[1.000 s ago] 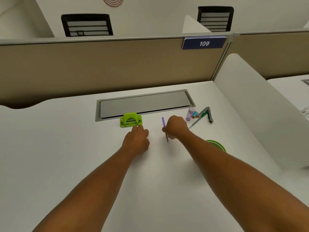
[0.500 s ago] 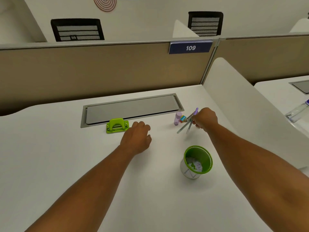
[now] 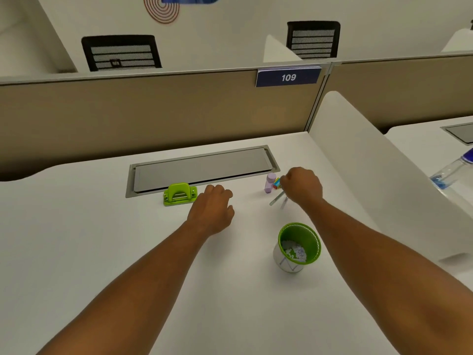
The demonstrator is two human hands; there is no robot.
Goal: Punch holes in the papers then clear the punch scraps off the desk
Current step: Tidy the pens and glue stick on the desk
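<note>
**Punch at the worktop's far side, scraps in the green cup**

The green hole punch (image 3: 180, 193) sits on the white worktop (image 3: 102, 252), touching the front edge of the grey cable-tray lid (image 3: 202, 168). The left hand (image 3: 212, 208) rests palm down just right of it, fingers loosely curled and holding nothing. Nearer and to the right stands a green-rimmed cup (image 3: 298, 247) with white paper scraps (image 3: 294, 251) lying in its bottom. Beyond the cup the right hand (image 3: 302, 187) is curled over a blurred cluster of pens (image 3: 277, 199); whether it grips them cannot be told. A small lilac bottle (image 3: 269, 183) stands upright just left of that hand, a coloured eraser (image 3: 276, 183) beside it. A plastic water bottle (image 3: 453, 170) lies on the neighbouring desk, past the white divider (image 3: 371, 162).
</note>
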